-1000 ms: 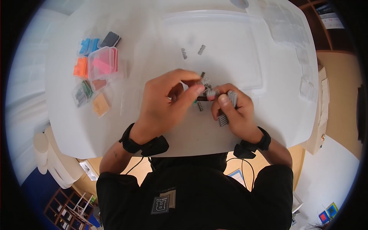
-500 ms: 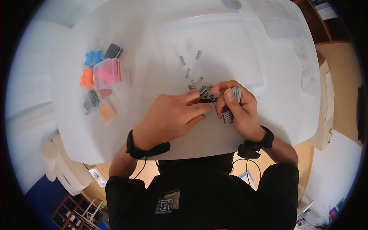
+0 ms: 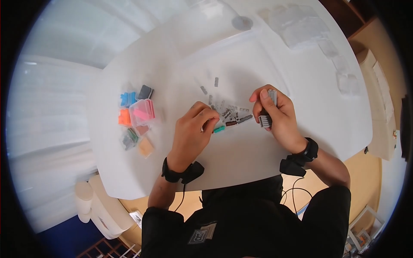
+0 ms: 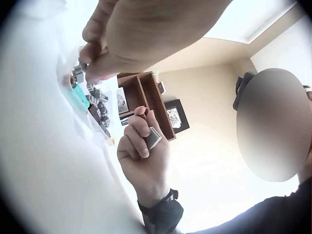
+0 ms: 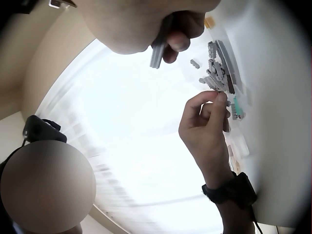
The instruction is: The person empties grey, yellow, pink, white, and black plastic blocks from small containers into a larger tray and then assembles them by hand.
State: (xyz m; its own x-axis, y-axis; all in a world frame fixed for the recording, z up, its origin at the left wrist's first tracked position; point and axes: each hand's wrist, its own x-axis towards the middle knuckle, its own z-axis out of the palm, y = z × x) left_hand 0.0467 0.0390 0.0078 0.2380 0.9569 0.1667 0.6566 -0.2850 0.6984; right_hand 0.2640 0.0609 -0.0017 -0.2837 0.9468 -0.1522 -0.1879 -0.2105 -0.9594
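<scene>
In the head view my right hand (image 3: 282, 116) grips a stack of grey toy bricks (image 3: 265, 121) against its palm, thumb over the side and fingers curled round it. My left hand (image 3: 191, 131) is at the near left edge of a loose pile of small grey bricks (image 3: 231, 109). Its thumb and index finger come together, and a small grey brick (image 4: 79, 72) shows at their tips in the left wrist view. Just right of those fingertips lie a green brick (image 3: 219, 129) and a dark brown brick (image 3: 231, 123).
Farther out lie single grey bricks (image 3: 216, 81). To the left stands a clear box with pink pieces (image 3: 142, 112), among blue bricks (image 3: 127, 99), orange bricks (image 3: 124, 117), a dark grey stack (image 3: 145, 92) and a tan block (image 3: 146, 148). Clear trays (image 3: 297, 28) lie at the far right.
My left hand has drawn back from beside the right hand to the pile's left edge, uncovering the pile. The right hand keeps its grey stack. The head view has shifted and turned.
</scene>
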